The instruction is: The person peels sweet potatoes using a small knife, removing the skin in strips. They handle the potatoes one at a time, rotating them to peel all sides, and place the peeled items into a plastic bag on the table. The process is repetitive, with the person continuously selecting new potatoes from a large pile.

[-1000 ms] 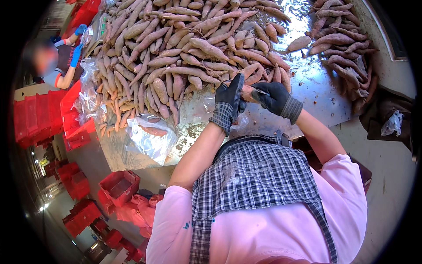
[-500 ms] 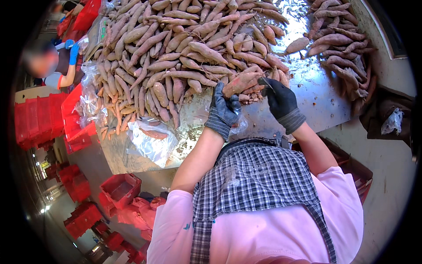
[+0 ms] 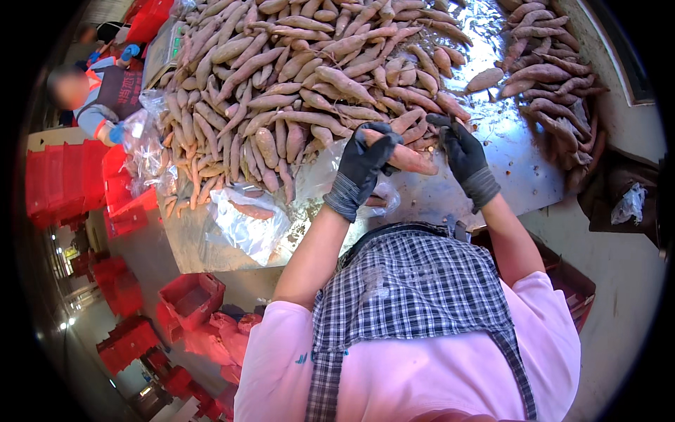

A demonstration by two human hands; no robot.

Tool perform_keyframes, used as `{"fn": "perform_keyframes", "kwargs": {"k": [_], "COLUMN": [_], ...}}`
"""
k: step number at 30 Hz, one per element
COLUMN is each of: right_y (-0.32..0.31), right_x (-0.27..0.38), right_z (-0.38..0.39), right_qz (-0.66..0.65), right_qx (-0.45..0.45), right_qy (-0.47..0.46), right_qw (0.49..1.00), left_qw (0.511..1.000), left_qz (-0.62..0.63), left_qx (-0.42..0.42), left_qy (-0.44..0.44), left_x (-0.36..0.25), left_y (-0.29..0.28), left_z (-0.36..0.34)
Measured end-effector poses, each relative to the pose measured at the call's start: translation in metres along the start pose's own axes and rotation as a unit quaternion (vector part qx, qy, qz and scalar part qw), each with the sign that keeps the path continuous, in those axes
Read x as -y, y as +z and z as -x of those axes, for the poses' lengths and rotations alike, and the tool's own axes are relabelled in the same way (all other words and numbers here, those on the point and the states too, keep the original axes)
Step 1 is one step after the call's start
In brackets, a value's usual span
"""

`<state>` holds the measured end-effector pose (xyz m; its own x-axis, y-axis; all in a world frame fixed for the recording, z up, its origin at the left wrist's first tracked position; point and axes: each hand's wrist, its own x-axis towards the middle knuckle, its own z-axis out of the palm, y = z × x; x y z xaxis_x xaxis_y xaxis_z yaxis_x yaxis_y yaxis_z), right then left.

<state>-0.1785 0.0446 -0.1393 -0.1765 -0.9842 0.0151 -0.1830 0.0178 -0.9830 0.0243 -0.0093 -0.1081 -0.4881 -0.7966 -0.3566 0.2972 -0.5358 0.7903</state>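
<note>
In a dark glove, my left hand (image 3: 362, 167) is wrapped round a sweet potato (image 3: 413, 161), held over the near side of the metal table (image 3: 460, 200). The potato's right end sticks out past my fingers. Just right of it is my gloved right hand (image 3: 464, 155), fingers bent together and apart from the potato. Whatever those fingers hold, if anything, is too dark to make out. Beyond both hands spreads a large heap of sweet potatoes (image 3: 281, 88). Below my left hand, a clear plastic bag (image 3: 383, 193) lies on the table.
A second sweet potato pile (image 3: 555, 84) runs along the table's right side. Another plastic bag (image 3: 249, 228) lies near the front left edge. Red crates (image 3: 67, 179) stand at the left, with another red crate (image 3: 191, 302) below. A co-worker in blue gloves (image 3: 116, 132) stands at far left.
The sweet potato in my left hand has turned, its free end now pointing right and toward me. My right hand has drawn slightly right, away from it. The co-worker's one hand has lowered.
</note>
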Motion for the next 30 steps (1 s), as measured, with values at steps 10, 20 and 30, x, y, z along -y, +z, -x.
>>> {"fn": "perform_keyframes", "kwargs": {"k": [10,20,30], "right_y": [0.011,-0.009,0.015], "right_x": [0.039,0.032,0.029], "right_z": [0.009,-0.033,0.014], "right_qz": [0.303,0.447,-0.056], "right_qx": [0.043,0.205,0.158], "right_qy": [-0.129,0.054,0.152], "right_qw": [0.943,0.869,0.974], "left_qw": [0.979,0.933,0.99], "left_qz": [-0.202,-0.343,-0.137], "left_qx": [0.032,0.1,-0.012], "left_qy": [0.021,0.052,0.037], "left_x": [0.007,-0.013,-0.048], "left_y": [0.001,0.006,-0.003], "left_z": [0.016,0.023,0.047]}}
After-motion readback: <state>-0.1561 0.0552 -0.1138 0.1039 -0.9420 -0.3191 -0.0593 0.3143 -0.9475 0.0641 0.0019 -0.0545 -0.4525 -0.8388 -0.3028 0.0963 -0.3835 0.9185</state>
